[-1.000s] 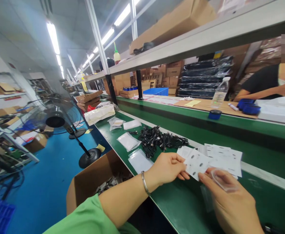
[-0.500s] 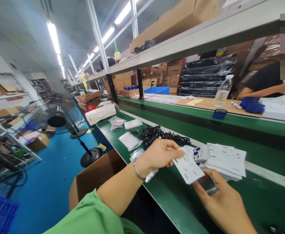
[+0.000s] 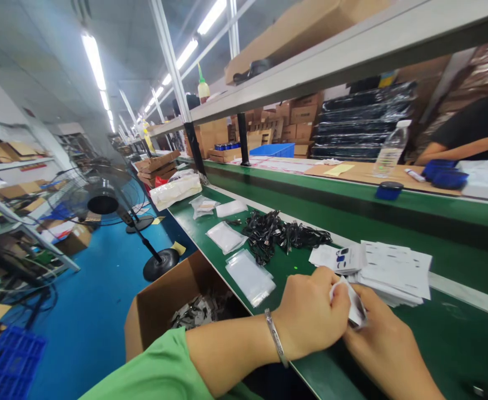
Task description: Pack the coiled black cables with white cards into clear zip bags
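Both hands meet over the green bench at the lower right. My left hand (image 3: 317, 311), with a silver bangle on the wrist, is closed around a white printed leaflet (image 3: 344, 289). Facing it, my right hand (image 3: 388, 339) grips a small shiny dark item (image 3: 357, 311), partly covered by the leaflet and blurred. The leaflet looks bent against that item; whether it goes inside anything is hidden by the fingers. Just behind are a pile of white printed sheets (image 3: 398, 269) and a stack of leaflets (image 3: 338, 258) with blue and black pictures.
Black cables (image 3: 281, 233) lie bundled on the bench, beside clear plastic bags (image 3: 250, 278) and a white packet (image 3: 226, 237). Below the edge stands an open cardboard box (image 3: 144, 322) with scraps inside. A floor fan (image 3: 106, 200) is at left. Across the bench a person's arm (image 3: 464, 147) rests near blue lids.
My left hand has moved right and down, bringing the leaflet against the dark item in my right hand. The clear bags and the box's contents are now uncovered.
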Available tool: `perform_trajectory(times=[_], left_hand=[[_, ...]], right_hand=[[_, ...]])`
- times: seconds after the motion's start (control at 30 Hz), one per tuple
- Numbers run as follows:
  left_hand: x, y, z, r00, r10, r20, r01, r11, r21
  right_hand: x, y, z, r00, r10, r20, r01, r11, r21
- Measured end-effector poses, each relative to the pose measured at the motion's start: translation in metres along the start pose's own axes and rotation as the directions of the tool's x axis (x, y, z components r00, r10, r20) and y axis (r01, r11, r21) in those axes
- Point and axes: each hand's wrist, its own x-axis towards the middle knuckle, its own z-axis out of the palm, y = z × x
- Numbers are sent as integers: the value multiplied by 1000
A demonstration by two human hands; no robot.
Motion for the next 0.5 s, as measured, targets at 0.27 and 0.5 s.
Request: perform_trajectory(times=[0.27,0.5], left_hand=[[4,-1,2,999,-35,22,33,995,99],[4,-5,-1,986,-130,103,139,986,-88]], right_hand=[[-1,12,7,999,-30,27,31,999,-20],[-2,15,11,997,-22,79,17,998,57]])
